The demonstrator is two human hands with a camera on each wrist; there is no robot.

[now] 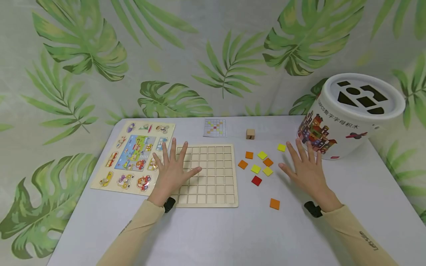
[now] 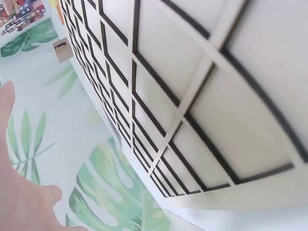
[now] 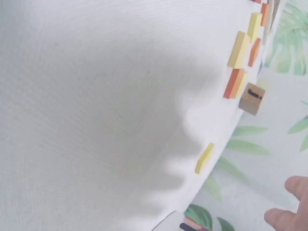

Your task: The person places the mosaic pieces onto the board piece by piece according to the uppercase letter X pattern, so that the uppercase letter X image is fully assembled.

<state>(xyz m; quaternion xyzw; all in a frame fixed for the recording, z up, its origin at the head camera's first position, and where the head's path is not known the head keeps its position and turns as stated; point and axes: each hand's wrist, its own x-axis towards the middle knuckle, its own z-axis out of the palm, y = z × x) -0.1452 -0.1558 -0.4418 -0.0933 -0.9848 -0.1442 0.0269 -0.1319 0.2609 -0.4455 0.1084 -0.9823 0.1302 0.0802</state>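
My left hand (image 1: 173, 173), fingers spread, hovers over the left edge of a wooden grid board (image 1: 216, 173) and holds nothing. The board's square cells are bare and fill much of the left wrist view. My right hand (image 1: 307, 171) is spread too, above the white table to the right of the loose tiles, casting a shadow below it. Between board and right hand lie several small square tiles: a red tile (image 1: 256, 180), yellow ones such as this yellow tile (image 1: 255, 169), and orange ones. One orange tile (image 1: 274, 204) lies apart, nearer the front.
A picture puzzle board (image 1: 133, 157) with knobbed pieces lies at the left. Behind the grid board are a patterned card (image 1: 215, 128) and a small wooden cube (image 1: 250, 134). A white bucket (image 1: 352, 114) with shaped holes in its lid stands at the back right.
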